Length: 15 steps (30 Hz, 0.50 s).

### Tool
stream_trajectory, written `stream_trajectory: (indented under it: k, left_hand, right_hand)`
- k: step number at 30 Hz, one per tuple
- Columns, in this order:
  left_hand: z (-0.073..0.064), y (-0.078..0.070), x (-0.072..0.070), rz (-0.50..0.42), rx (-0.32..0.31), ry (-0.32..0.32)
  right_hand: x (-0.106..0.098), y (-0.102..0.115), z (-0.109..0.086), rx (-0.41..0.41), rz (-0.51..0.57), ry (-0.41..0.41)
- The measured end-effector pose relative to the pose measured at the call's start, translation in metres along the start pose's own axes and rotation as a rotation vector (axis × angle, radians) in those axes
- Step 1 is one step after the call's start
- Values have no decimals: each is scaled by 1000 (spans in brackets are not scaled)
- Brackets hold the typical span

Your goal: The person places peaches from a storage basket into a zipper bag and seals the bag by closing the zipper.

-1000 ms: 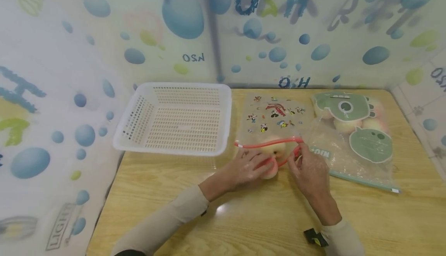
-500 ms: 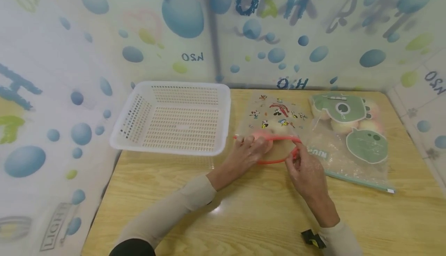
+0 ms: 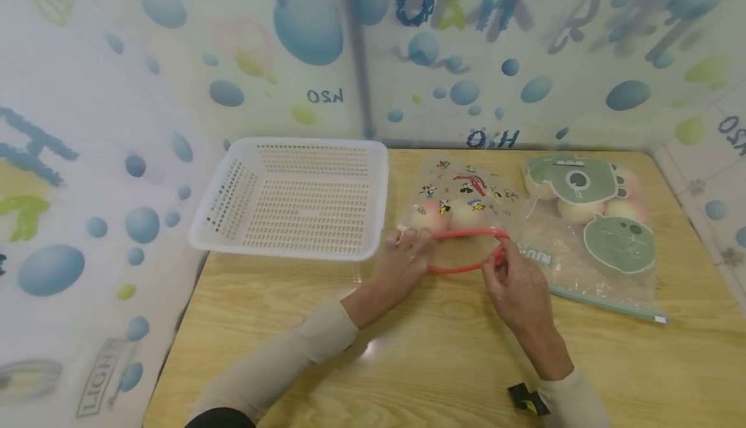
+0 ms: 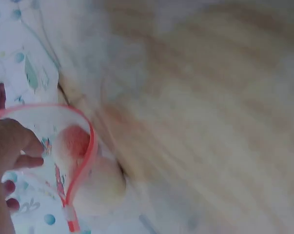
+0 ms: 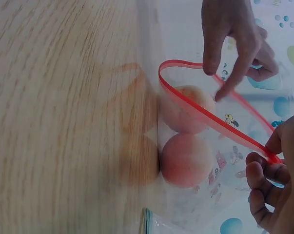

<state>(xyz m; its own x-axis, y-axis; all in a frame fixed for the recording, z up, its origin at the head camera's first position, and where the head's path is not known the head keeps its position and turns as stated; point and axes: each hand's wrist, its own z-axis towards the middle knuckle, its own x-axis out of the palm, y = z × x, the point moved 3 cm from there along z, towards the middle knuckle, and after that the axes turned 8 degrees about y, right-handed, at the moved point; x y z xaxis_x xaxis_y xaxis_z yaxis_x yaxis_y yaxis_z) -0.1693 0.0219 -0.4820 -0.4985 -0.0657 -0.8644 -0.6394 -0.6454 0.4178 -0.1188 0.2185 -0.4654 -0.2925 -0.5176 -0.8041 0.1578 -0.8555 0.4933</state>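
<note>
A clear zip bag [image 3: 492, 185] with cartoon prints and a red zip edge lies on the table, its mouth held apart. Two peaches [image 5: 186, 160] rest inside it, side by side. My right hand [image 3: 519, 285] pinches the right end of the red edge between thumb and fingers. At the left end of the mouth is my left hand [image 3: 402, 263]; its thumb and forefinger stand apart at the edge in the right wrist view, with no peach between them. In the left wrist view, part of a hand [image 4: 12, 146] shows beside the red rim.
A white plastic basket [image 3: 375, 221] with no fruit in it stands at the back left. To the right lies a second zip bag [image 3: 606, 282] with green prints and several peaches. A small black item [image 3: 527, 400] is beside the right sleeve. A printed wall [image 3: 408, 91] borders the table [image 3: 431, 370].
My left hand has pushed a peach through the red mouth into the bag and let go of it, then drawn slightly back. The right hand keeps its grip on the edge.
</note>
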Motion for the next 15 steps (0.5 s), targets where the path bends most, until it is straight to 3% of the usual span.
stream_trajectory:
  k: [5, 8, 15]
  left_hand:
    - [-6, -6, -7, -90, 180, -158]
    - [-8, -3, -9, -138, 178, -198]
    - [-13, 5, -8, -146, 179, -193]
  right_hand:
    - [0, 1, 1, 0, -7, -6]
    - [-1, 2, 2, -11, -13, -13]
    - [0, 2, 3, 2, -9, -12]
